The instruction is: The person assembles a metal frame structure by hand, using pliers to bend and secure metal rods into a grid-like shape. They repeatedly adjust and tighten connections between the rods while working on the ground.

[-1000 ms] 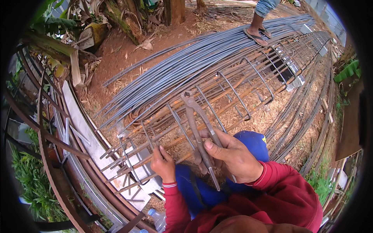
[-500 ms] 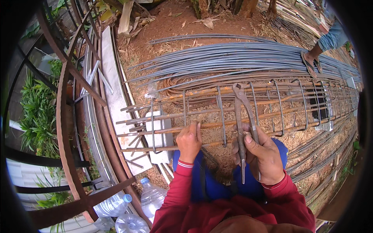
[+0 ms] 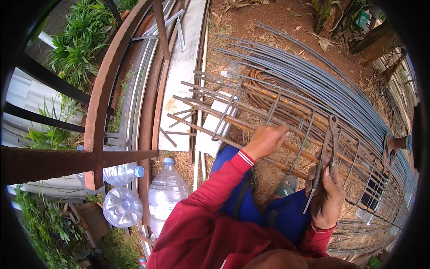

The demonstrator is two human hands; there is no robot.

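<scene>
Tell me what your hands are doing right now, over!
Left hand gripping a rusty bar of the rebar cage. Right hand holding pincers, tip against a cage bar. Nothing blocking either hand. Over.

I see rust-brown steel bars in the long rebar cage [image 3: 268, 121], grey-blue loose rods [image 3: 313, 76] beside it, dull grey metal pincers [image 3: 324, 157], a red sleeve with a white-striped cuff [image 3: 244, 157], blue trousers [image 3: 251, 206], and clear plastic bottles with blue caps [image 3: 165, 193].
</scene>
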